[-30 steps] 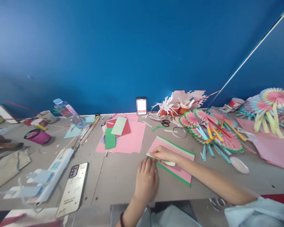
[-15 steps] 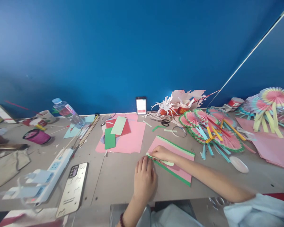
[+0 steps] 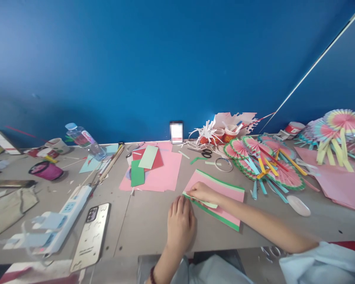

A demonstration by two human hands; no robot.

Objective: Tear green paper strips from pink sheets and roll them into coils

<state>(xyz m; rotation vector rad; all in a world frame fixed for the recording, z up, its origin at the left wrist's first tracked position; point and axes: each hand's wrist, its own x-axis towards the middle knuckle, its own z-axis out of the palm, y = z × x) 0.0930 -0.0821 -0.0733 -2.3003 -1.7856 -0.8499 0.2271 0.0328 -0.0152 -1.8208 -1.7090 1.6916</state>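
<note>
A pink sheet [image 3: 225,193] with green bands along its far and near edges lies at a slant on the table. My right hand [image 3: 201,192] reaches across it, its fingers pinched on a pale green strip [image 3: 210,204] near the sheet's left corner. Beside that corner rests my left hand [image 3: 180,217], palm down with the fingers lying flat; its fingertips touch the sheet's near left edge. The right fingers cover part of the strip.
Pink, red and green papers [image 3: 173,169] lie behind on the left. Black scissors [image 3: 206,153], a tape ring [image 3: 224,164] and pleated paper fans [image 3: 254,154] are behind on the right. A phone [image 3: 91,236] and power strip [image 3: 71,217] are at left.
The sheet's right end has shifted very slightly. Both hands stay in nearly the same place.
</note>
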